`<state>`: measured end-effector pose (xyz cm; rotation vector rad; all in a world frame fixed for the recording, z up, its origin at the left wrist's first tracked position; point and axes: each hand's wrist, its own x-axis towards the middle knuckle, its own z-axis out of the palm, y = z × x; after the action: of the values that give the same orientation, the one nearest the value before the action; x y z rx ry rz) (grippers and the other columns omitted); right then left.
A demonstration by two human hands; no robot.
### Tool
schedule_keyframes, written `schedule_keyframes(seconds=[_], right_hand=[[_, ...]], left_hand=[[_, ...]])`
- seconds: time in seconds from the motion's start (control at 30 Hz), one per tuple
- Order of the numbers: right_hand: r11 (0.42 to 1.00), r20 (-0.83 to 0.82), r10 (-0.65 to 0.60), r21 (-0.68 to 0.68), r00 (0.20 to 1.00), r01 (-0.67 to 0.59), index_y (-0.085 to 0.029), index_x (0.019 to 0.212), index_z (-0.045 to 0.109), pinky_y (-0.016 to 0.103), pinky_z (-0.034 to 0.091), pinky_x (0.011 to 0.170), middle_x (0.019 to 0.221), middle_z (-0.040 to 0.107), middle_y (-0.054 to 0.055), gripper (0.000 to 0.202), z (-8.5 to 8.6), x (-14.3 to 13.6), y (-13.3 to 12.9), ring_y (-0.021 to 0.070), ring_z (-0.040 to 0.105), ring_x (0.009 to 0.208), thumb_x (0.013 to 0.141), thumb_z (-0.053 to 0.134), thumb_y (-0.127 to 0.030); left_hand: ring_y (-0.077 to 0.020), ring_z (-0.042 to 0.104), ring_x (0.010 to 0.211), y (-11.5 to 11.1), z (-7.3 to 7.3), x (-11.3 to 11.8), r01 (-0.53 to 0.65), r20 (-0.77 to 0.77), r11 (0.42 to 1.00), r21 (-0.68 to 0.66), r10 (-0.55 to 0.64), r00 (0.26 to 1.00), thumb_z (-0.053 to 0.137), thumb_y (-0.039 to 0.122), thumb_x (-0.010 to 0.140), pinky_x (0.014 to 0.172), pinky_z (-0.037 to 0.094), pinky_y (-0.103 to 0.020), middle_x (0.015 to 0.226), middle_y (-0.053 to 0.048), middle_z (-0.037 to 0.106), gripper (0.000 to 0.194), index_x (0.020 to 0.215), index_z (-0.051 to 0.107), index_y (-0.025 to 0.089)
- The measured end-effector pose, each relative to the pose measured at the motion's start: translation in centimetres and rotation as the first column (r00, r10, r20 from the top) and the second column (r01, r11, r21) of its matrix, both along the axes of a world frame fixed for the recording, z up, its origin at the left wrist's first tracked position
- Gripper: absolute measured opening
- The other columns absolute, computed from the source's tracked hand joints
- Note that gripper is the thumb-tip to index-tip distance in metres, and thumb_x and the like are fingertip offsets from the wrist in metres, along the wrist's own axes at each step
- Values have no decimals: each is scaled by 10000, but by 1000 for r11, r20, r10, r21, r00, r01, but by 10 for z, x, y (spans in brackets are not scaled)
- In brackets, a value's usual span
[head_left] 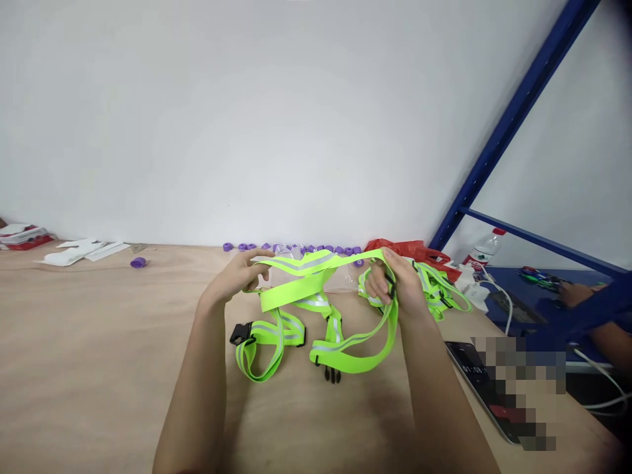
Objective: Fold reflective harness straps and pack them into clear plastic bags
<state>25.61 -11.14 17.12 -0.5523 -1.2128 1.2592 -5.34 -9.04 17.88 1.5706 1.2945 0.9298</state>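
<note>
Stretched between my two hands is a neon yellow-green reflective strap vest [299, 293] with silver stripes. My left hand [245, 271] pinches a strap at its left end. At the other end my right hand [397, 283] is closed around the strap, near a black slider. Loops hang below onto the table. A black buckle socket [241, 334] lies at the left, and its pronged counterpart [332, 375] points down at the middle. Behind my right hand lies a heap of similar reflective straps [437, 289], partly hidden.
Several purple caps [241, 247] line the wall behind a clear plastic bag [340, 280]. A red bag [405, 249], bottle [486, 250] and phone [476, 378] are at right. White papers [81, 251] lie left. Beyond the blue frame [513, 118], another person's hand [577, 294] shows.
</note>
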Motion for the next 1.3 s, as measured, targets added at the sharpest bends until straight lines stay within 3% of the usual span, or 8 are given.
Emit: schedule_keyframes(seconds=[0.2, 0.43, 0.6, 0.73, 0.9, 1.07, 1.17, 1.3], right_hand=[[999, -68, 14, 42, 998, -11, -215, 658, 539, 283, 534, 506, 406, 479, -65, 360, 6, 3, -7, 92, 416, 339, 880, 701, -447], [997, -148, 58, 56, 987, -50, -218, 688, 533, 378, 619, 635, 457, 514, -67, 332, 8, -13, -16, 89, 421, 369, 893, 688, -429], [995, -255, 17, 101, 967, 9, -212, 662, 522, 432, 634, 783, 472, 533, -78, 351, 14, -15, -20, 71, 432, 373, 867, 734, -403], [993, -300, -39, 98, 953, 71, -207, 603, 498, 487, 595, 936, 471, 517, -82, 424, 21, -11, -25, 60, 436, 373, 845, 754, -443], [984, -364, -87, 115, 927, 138, -206, 569, 501, 520, 489, 1098, 468, 477, -99, 448, 26, -1, -28, 47, 437, 372, 862, 732, -454], [964, -513, -194, 59, 837, 259, -224, 665, 628, 512, 486, 1097, 670, 683, -72, 294, 25, 10, -21, 74, 600, 520, 893, 687, -401], [953, -541, -229, 47, 809, 300, -246, 737, 668, 509, 499, 1069, 944, 765, -28, 236, 22, 13, -16, 155, 722, 850, 902, 657, -414], [945, -484, -239, 85, 842, 317, -257, 861, 692, 536, 487, 1065, 1213, 718, 23, 158, 22, 10, -17, 242, 650, 1181, 877, 670, -413]], left_hand=[[-204, 663, 804, 1, -6, 11, 256, -204, 964, -73, -266, 942, 694, 503, 801, 587, 491, -269, 1058, -75, 667, 558, 1281, 584, 241], [-264, 596, 1191, -7, -7, 56, 496, -134, 864, 86, -483, 865, 477, 565, 963, 954, 495, -387, 1355, -115, 607, 520, 1362, 528, 234], [-344, 534, 1291, -19, -6, 76, 544, -230, 828, 139, -507, 831, 798, 541, 734, 1056, 442, -460, 1496, -132, 498, 880, 1474, 422, 248], [-348, 555, 1279, -26, -10, 86, 479, -284, 849, 222, -414, 865, 798, 451, 750, 1048, 449, -467, 1453, -130, 545, 822, 1452, 426, 243], [-262, 636, 1133, -20, -10, 87, 358, -164, 867, 348, -319, 933, 564, 302, 940, 941, 502, -407, 1175, -95, 681, 112, 991, 606, 212], [-218, 624, 961, -15, -7, 81, 122, -19, 820, 560, -134, 991, 607, 297, 927, 822, 504, -341, 971, -71, 651, 169, 811, 688, 204], [-194, 608, 819, -16, -6, 79, -43, 69, 751, 658, -4, 998, 658, 281, 903, 736, 491, -328, 830, -44, 628, 122, 867, 757, 221], [-178, 603, 816, -22, -1, 81, -178, 120, 562, 808, 140, 983, 669, 246, 901, 725, 489, -323, 877, -47, 625, 130, 940, 793, 241]])
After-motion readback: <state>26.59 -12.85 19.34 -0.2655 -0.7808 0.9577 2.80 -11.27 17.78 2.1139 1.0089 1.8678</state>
